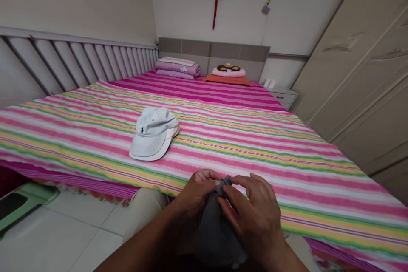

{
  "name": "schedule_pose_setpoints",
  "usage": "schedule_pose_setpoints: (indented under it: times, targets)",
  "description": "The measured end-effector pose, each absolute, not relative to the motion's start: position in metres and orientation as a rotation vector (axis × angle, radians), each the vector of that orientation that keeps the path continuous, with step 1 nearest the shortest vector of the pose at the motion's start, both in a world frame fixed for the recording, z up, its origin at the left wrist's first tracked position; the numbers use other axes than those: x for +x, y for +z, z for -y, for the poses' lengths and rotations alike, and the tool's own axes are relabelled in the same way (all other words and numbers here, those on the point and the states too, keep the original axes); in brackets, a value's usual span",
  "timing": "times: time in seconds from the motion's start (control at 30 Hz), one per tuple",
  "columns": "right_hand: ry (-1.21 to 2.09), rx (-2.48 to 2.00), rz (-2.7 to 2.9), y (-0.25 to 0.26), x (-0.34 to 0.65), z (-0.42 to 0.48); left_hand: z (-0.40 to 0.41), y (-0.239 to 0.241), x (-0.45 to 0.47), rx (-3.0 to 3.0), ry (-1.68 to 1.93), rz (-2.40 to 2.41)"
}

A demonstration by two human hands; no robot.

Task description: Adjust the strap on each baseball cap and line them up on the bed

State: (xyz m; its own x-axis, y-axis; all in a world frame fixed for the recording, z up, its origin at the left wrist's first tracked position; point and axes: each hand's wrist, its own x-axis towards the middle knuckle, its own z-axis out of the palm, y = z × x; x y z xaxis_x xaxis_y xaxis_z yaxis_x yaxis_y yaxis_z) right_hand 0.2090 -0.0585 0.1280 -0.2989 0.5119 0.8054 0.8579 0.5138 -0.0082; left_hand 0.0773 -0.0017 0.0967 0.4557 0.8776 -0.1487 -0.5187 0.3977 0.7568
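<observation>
Both my hands hold a dark grey cap (213, 233) close to my body, at the near edge of the bed. My left hand (195, 197) is closed around the cap's left side. My right hand (255, 214) pinches a small grey strap or buckle (223, 185) at the cap's top between thumb and fingers. A white cap (154, 133) with a small dark logo lies on the striped bedsheet (242, 136), beyond my left hand and apart from it.
Folded purple bedding (177, 68) and a pillow stack (228, 74) sit at the headboard. A rail (79, 59) runs along the bed's left. A beige wardrobe (366, 72) stands right, a nightstand (284, 94) beside it. A green stool (22, 204) is on the floor, left.
</observation>
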Motion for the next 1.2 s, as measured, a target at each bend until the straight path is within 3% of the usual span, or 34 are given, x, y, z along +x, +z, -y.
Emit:
schedule_pose_setpoints:
  times: [0.23, 0.63, 0.7, 0.8, 0.87, 1.0, 1.2]
  targets:
    - [-0.643, -1.068, 1.961, 0.13, 0.207, 0.055, 0.003, 0.094, 0.078, 0.766, 0.965, -0.612]
    - [-0.044, -0.95, 1.794, 0.119, 0.206, 0.067, 0.004, 0.096, 0.072, 0.838, 0.913, -0.582]
    - [0.219, -1.131, 1.719, 0.119, 0.214, 0.059, 0.004, 0.098, 0.068, 0.82, 0.894, -0.545]
    - [1.111, -1.151, 1.633, 0.12, 0.222, 0.048, 0.002, 0.1, 0.063, 0.824, 0.868, -0.492]
    - [1.525, -1.039, 1.376, 0.12, 0.223, 0.043, 0.001, 0.102, 0.06, 0.848, 0.844, -0.471]
    - [1.658, -0.968, 0.966, 0.118, 0.223, 0.043, -0.004, 0.106, 0.054, 0.899, 0.809, -0.482]
    - [1.59, -1.018, 0.998, 0.121, 0.222, 0.044, -0.009, 0.112, 0.051, 0.901, 0.584, -0.483]
